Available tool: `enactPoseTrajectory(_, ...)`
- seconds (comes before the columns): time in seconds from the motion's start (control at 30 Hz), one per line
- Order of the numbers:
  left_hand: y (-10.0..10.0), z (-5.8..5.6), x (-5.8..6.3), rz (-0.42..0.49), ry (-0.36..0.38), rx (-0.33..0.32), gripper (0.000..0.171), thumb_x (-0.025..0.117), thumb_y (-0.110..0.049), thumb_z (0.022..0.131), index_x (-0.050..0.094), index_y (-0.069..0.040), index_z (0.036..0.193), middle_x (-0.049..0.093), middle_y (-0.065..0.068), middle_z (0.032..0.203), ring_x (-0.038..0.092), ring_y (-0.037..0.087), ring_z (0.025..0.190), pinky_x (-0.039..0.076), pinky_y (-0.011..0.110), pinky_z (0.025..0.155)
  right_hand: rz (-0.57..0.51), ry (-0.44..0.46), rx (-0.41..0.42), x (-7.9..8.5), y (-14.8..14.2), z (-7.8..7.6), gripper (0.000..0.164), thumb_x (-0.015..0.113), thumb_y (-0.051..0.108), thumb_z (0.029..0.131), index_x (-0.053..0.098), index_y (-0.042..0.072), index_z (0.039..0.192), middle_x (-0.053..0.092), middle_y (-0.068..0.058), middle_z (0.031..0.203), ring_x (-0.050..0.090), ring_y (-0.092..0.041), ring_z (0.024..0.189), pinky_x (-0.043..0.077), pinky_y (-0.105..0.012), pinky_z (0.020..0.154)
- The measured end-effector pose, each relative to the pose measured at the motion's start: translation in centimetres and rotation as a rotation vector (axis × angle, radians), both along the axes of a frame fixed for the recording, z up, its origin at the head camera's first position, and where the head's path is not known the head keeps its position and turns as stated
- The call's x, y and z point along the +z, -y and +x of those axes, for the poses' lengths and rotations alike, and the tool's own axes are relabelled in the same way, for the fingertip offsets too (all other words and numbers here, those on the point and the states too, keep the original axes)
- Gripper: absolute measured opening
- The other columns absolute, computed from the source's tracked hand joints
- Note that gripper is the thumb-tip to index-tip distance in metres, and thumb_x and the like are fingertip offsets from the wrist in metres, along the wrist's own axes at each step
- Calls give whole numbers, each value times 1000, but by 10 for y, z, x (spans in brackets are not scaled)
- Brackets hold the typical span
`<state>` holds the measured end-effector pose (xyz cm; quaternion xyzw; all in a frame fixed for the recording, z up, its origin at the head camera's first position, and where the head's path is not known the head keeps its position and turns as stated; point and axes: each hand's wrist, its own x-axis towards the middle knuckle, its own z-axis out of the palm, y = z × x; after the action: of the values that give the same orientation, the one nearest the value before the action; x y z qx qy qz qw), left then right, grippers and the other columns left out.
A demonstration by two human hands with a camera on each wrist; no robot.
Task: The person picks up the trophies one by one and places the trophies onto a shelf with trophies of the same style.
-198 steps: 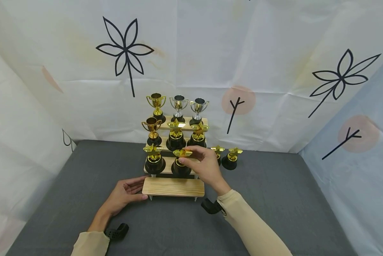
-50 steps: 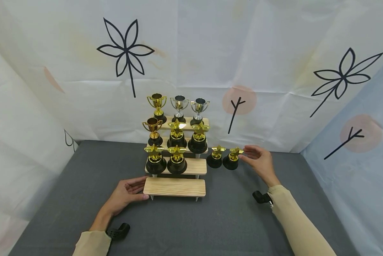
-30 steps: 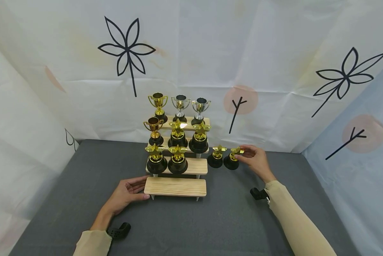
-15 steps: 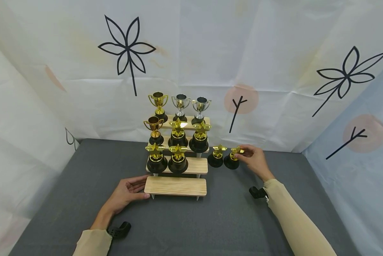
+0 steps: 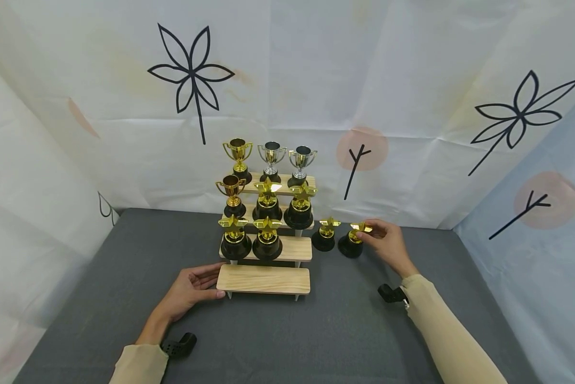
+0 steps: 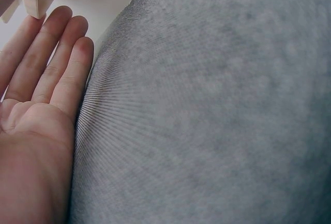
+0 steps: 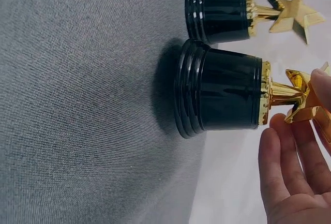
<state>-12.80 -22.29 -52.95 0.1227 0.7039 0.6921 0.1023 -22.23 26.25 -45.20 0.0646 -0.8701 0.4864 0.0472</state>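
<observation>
My right hand (image 5: 388,246) pinches the gold star of a star trophy (image 7: 230,90) between thumb and fingers, to the right of the stand. In the right wrist view its black base leans a little, with a dark shadow beside it on the cloth. Another star trophy (image 5: 324,240) stands just left of it. At the left end of the wooden tiered stand (image 5: 263,280), my left hand (image 5: 184,294) lies with straight fingers, thumb at the front corner of the lowest shelf. Two star trophies (image 5: 267,246) occupy the third tier's left and middle.
On the top tier stand a gold cup (image 5: 238,152) and two silver cups (image 5: 271,153). Below them are a bronze-coloured cup (image 5: 231,188) and two more star trophies (image 5: 298,213). Grey cloth (image 5: 287,341) covers the table; a white patterned curtain (image 5: 412,64) hangs behind.
My right hand went from a star trophy on the third tier to the rightmost one on the table, gripped its star and has shifted it slightly right and nearer. The left hand stays put.
</observation>
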Motion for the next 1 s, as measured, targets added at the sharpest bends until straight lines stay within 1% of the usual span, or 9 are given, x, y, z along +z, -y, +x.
enactPoseTrajectory(0.1,0,0,0,-2,-2,0,75,82,3,82,43,16,145,47,37,143,62,5,119,52,25,102,-29,-4,7,3,-1,5,41,77,15,93,65,-7,126,66,-24,120,67,-11,99,56,-11,83)
enactPoseTrajectory(0.3,0,0,-2,-6,8,7,75,82,3,81,44,15,145,47,37,143,62,5,119,52,26,103,-55,-24,16,14,-1,16,42,77,15,93,65,-7,127,65,-24,121,66,-4,100,56,-12,85)
enactPoseTrajectory(0.5,0,-1,-2,-9,12,9,75,82,3,81,44,15,145,48,37,142,62,6,119,52,26,103,-86,-67,41,24,2,23,40,77,12,93,65,-8,125,65,-25,120,65,3,97,57,-13,85)
enactPoseTrajectory(0.73,0,-1,-2,-8,20,11,75,83,3,81,45,14,145,47,37,143,62,5,119,52,26,103,-111,-111,73,35,9,30,39,77,7,92,65,-10,124,65,-26,120,65,5,97,58,-15,85)
enactPoseTrajectory(1.0,0,-1,-2,-6,6,4,74,82,4,82,44,15,145,47,38,142,61,6,119,52,26,103,-127,-151,101,46,18,40,35,78,1,89,66,-11,121,65,-25,117,65,2,98,58,-15,87)
